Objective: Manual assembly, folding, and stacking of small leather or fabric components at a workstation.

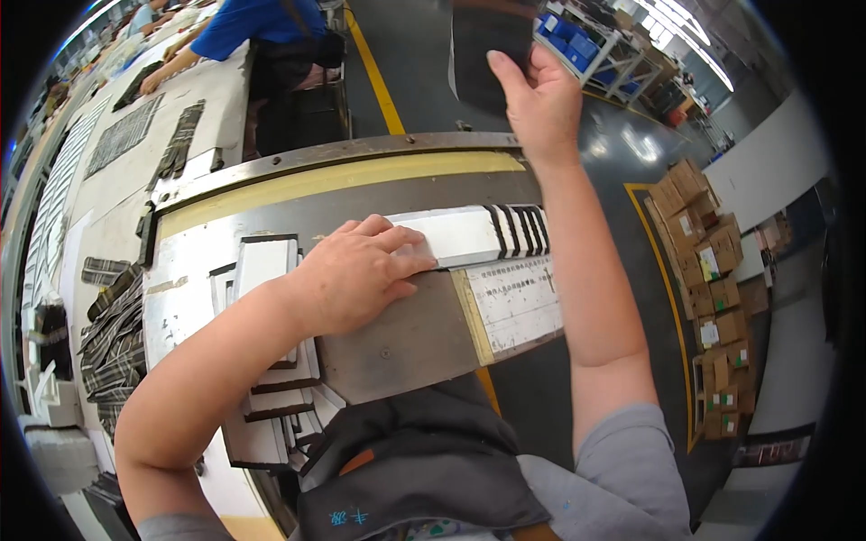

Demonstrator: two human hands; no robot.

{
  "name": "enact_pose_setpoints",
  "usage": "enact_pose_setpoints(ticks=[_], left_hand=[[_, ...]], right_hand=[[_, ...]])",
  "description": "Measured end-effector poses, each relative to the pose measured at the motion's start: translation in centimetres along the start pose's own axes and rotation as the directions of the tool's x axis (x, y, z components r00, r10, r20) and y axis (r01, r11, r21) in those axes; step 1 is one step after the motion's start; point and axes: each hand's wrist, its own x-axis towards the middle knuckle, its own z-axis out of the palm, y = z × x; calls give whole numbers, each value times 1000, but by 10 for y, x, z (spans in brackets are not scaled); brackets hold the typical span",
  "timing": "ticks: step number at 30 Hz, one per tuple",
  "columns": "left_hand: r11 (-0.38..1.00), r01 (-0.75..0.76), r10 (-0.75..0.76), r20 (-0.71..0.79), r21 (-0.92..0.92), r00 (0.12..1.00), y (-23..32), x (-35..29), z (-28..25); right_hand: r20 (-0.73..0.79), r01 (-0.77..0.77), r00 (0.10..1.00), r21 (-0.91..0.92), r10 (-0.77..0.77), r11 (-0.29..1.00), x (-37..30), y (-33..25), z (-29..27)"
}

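My left hand [356, 275] lies on the metal worktop [397, 334], palm down and fingers spread. Its fingertips touch the near left end of a long white piece [460, 234], which has several black-edged layers stacked at its right end. Raised at the upper right, my right hand [546, 104] pinches a dark sheet [494, 59] with a pale left edge between thumb and fingers. Beside my left forearm sits a pile of white pieces with dark edges [271, 257], partly hidden by the arm.
A metal rail with bolts [343, 149] borders the worktop's far side. To the left, a long table [221, 99] carries plaid fabric pieces [117, 334], with a person in blue [257, 27] working there. Cardboard boxes [713, 270] are stacked on the right.
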Motion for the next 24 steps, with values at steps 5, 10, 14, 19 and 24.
enact_pose_setpoints(ticks=[5, 10, 14, 19, 24], left_hand=[[776, 619, -600, -164, 118, 783, -65, -9, -33], [937, 337, -305, -263, 88, 915, -88, -58, -11], [943, 328, -324, -340, -48, 883, -91, -62, 5], [942, 333, -328, -347, -45, 879, -91, -64, 7], [934, 357, -334, -374, -8, 865, -86, -62, 6]], right_hand=[[348, -7, 932, 283, -96, 959, -66, 2, 106], [655, 147, 741, 58, -149, 987, -111, -25, 114], [710, 36, 698, 94, -92, 995, -108, -24, 111], [683, 283, 713, -69, -162, 957, -111, -19, 109], [767, 366, 631, -156, -121, 917, -111, -21, 103]])
